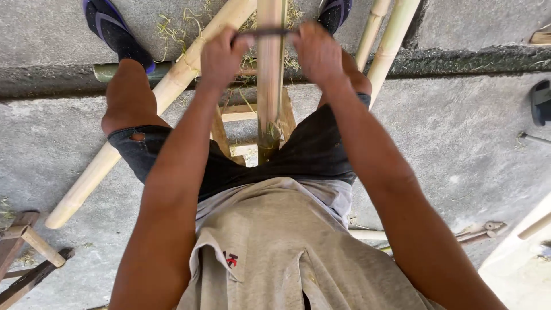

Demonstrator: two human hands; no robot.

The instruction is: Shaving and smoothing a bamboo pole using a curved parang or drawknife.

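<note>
A pale bamboo pole (270, 86) runs up the middle between my knees, its near end resting on a small wooden frame (238, 115). Across the pole lies a dark two-handled blade (265, 33). My left hand (221, 57) is shut on its left end and my right hand (317, 53) is shut on its right end, both arms stretched forward. Thin green-yellow shavings (178, 26) lie on the concrete around the pole.
More bamboo poles lie about: a long one (115, 155) slanting to the lower left, two (384, 40) at the upper right. A shallow gutter (459, 60) crosses the concrete. Wooden pieces (26, 252) sit at lower left, a dark tool (540, 102) at the right edge.
</note>
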